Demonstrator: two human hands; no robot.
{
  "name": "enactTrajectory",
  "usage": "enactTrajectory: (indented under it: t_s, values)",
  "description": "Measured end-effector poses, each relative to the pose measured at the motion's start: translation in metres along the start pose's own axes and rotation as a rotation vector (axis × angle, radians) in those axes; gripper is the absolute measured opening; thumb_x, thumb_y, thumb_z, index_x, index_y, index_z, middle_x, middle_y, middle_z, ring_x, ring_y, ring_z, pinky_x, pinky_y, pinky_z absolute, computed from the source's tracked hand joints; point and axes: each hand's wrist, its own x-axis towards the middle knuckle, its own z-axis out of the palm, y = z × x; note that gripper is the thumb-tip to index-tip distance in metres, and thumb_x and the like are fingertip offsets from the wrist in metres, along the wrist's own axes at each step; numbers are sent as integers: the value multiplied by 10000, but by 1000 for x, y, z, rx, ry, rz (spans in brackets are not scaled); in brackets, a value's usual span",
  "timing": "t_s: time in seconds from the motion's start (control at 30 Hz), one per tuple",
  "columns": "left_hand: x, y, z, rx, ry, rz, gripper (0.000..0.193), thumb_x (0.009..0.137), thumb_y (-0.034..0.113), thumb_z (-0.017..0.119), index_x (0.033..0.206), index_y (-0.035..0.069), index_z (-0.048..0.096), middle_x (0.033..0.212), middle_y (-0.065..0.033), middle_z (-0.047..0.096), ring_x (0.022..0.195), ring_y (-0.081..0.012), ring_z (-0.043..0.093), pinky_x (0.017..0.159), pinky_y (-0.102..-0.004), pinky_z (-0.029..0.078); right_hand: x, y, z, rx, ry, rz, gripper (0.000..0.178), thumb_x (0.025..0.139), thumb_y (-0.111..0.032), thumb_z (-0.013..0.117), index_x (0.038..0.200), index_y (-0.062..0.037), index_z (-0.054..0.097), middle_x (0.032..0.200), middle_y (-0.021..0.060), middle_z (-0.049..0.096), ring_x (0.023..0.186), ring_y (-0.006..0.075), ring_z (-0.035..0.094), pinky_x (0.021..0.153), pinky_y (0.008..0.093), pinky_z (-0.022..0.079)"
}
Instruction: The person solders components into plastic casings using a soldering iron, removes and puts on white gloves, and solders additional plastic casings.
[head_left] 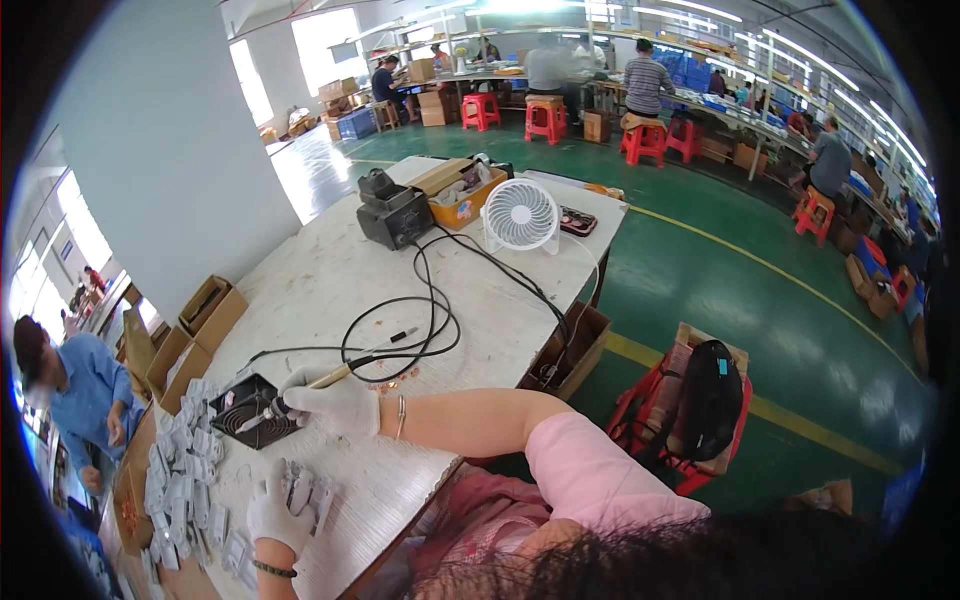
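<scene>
My right hand (335, 400), in a white glove, is closed around a soldering iron (328, 377) with a tan handle. The iron's metal end points left over a black square fan-like frame (240, 402) with a round grille. Nearer to me, my left hand (275, 512), also gloved, grips a small grey-white plastic part (318, 496); its finger tips are partly hidden. Left of both hands lies a loose pile of similar grey plastic parts (180, 480). A black cable (440, 300) loops across the table behind my right hand.
A black power unit (393, 215), a yellow box (468, 205), a white fan (521, 214) and a phone (577, 221) stand at the table's far end. Cardboard boxes (212, 308) line its left edge. A co-worker in blue (95, 385) sits left. A stool holds a black bag (708, 400).
</scene>
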Motion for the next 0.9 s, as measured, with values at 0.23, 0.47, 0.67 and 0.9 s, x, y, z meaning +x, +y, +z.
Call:
enactTrajectory:
  t_s: [0.23, 0.47, 0.67, 0.9]
  values:
    - [-40, -10, -13, -11, 71, 34, 687, 721, 204, 705, 1370, 128, 493, 1030, -218, 645, 941, -407, 625, 784, -487, 524, 5, 14, -13, -263, -154, 3, 148, 942, -215, 621, 982, -76, 651, 838, 5, 637, 703, 90, 606, 552, 272, 502]
    - [-123, -22, -39, 43, 30, -252, 684, 723, 207, 725, 1366, 154, 497, 1068, -235, 617, 939, -414, 610, 810, -473, 510, -7, 3, 0, -217, 19, -1, 158, 959, -133, 571, 1021, -13, 652, 888, 58, 685, 769, 112, 645, 667, 254, 535]
    - [-211, -51, -57, 42, 90, -502, 733, 701, 171, 742, 1382, 134, 472, 1120, -229, 609, 1037, -414, 603, 889, -446, 503, -12, 0, 8, -242, -6, 37, 178, 952, -123, 578, 1045, 11, 651, 930, 60, 687, 832, 117, 649, 735, 266, 542]
    - [-249, -90, -47, 183, 246, -657, 662, 700, 136, 712, 1326, 117, 496, 1085, -196, 622, 1000, -393, 610, 862, -443, 509, -17, 5, 8, -282, -23, 26, 183, 960, -121, 557, 1053, 11, 645, 945, 58, 674, 809, 113, 619, 741, 279, 521]
